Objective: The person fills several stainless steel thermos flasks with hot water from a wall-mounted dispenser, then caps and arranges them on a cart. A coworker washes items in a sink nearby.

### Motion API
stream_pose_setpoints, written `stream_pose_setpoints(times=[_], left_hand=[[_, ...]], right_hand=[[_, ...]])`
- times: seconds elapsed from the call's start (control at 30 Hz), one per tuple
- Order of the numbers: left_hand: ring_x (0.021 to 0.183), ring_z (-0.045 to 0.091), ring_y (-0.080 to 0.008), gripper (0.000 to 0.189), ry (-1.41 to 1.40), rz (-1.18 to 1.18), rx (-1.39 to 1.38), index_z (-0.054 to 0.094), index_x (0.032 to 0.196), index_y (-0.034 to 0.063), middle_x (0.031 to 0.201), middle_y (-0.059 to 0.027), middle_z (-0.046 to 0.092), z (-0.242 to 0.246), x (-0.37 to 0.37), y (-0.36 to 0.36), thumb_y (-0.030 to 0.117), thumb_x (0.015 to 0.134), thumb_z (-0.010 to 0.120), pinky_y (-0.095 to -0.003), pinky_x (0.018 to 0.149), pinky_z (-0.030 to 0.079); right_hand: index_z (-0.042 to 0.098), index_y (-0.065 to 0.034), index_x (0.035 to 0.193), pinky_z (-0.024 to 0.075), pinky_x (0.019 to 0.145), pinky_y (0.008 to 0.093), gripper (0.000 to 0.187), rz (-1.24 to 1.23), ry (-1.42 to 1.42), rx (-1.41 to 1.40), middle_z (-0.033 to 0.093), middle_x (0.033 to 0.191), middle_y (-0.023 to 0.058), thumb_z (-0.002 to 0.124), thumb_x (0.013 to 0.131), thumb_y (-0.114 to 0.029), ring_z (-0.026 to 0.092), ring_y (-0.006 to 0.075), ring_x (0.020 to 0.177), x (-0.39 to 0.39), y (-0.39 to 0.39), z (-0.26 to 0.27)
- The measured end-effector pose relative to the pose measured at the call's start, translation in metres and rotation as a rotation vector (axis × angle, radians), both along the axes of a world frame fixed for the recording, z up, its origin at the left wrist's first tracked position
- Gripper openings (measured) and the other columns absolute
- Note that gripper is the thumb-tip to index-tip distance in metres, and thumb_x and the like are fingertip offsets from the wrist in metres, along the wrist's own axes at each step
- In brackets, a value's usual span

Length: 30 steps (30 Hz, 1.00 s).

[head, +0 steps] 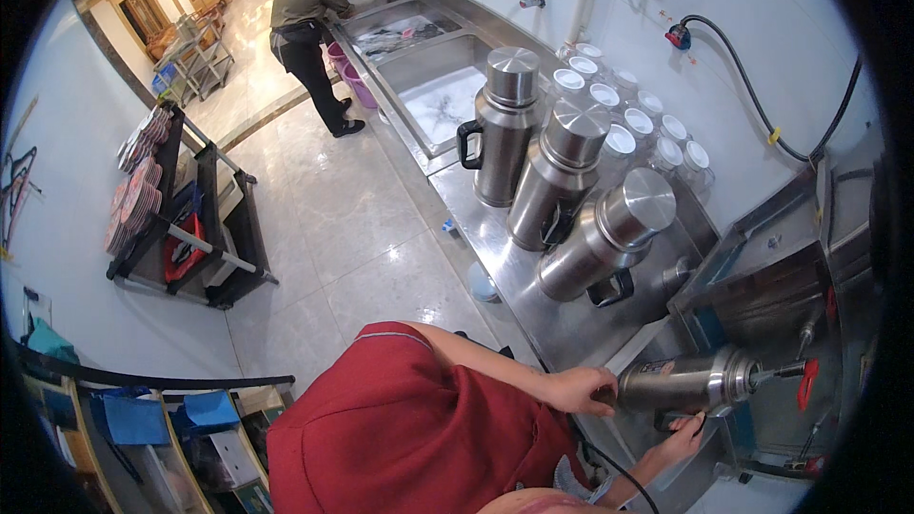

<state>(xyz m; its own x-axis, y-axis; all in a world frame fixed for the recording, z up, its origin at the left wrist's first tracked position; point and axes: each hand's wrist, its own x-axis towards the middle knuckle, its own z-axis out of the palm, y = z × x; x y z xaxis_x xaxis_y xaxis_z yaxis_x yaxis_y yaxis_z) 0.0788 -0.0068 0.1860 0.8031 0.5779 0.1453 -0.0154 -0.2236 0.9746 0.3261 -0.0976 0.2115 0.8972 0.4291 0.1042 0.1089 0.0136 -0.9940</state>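
A stainless-steel vacuum flask point(671, 382) stands without its cap under a tap point(789, 370) with a red lever. Water appears to run from the spout into its open mouth. My right hand point(682, 439) grips the flask's black handle. Close by the flask's base is my left hand point(582, 391), its thumb and fingers curled but apart; whether it touches the steel I cannot tell. Three capped steel flasks stand in a row on the metal counter point(493, 250): a far one point(500, 143), a middle one point(546, 193) and a near one point(596, 257).
Several clear jars with white lids point(635, 121) stand along the wall. Beyond lies a sink point(446, 103) with suds, where a co-worker point(307, 21) leans over a farther basin. A black cart point(207, 228) bears stacked plates point(136, 200). A black hose point(757, 100) hangs on the wall.
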Motion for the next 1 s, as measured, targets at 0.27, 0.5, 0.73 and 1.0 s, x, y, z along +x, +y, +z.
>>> stream_pose_setpoints(times=[0.27,0.5,0.73,1.0], left_hand=[[0.090,0.060,-0.0302,0.039,0.034,-0.030,-0.003,0.061,0.106,0.0030,0.098,-0.0153,0.059,-0.0012,0.0000,0.0008,0.025,0.078,0.076,-0.0382,0.078,0.050],[0.095,0.059,-0.0309,0.040,0.066,-0.057,0.053,0.060,0.110,0.0037,0.104,-0.0149,0.056,-0.0008,-0.0018,0.0005,0.018,0.077,0.077,-0.0380,0.083,0.049],[0.096,0.058,-0.0312,0.040,0.073,-0.062,0.075,0.060,0.110,0.0031,0.103,-0.0152,0.056,0.0000,-0.0017,0.0016,0.016,0.077,0.076,-0.0381,0.084,0.048],[0.097,0.058,-0.0321,0.041,0.067,-0.061,0.061,0.060,0.110,0.0023,0.103,-0.0158,0.056,0.0001,-0.0020,0.0018,0.016,0.075,0.076,-0.0384,0.085,0.048]], right_hand=[[0.057,-0.0016,0.080,0.0352,0.055,0.0270,0.024,0.024,0.041,-0.002,0.042,0.062,0.0000,0.056,0.097,-0.018,0.039,0.0101,0.058,0.0069,-0.0025,-0.0046],[0.055,-0.0035,0.079,0.0345,0.055,0.0273,0.023,0.018,0.034,0.029,0.041,0.061,-0.0007,0.056,0.097,-0.018,0.038,0.0096,0.058,0.0027,-0.0013,-0.0027],[0.061,-0.0007,0.087,0.0334,0.053,0.0254,0.023,0.000,0.021,-0.028,0.040,0.061,-0.0021,0.055,0.098,-0.021,0.038,0.0080,0.057,0.0032,-0.0002,-0.0029],[0.048,-0.0059,0.070,0.0336,0.052,0.0282,0.030,-0.009,0.047,0.021,0.040,0.058,0.0000,0.056,0.097,-0.017,0.038,0.0102,0.055,0.0021,0.0017,-0.0014]])
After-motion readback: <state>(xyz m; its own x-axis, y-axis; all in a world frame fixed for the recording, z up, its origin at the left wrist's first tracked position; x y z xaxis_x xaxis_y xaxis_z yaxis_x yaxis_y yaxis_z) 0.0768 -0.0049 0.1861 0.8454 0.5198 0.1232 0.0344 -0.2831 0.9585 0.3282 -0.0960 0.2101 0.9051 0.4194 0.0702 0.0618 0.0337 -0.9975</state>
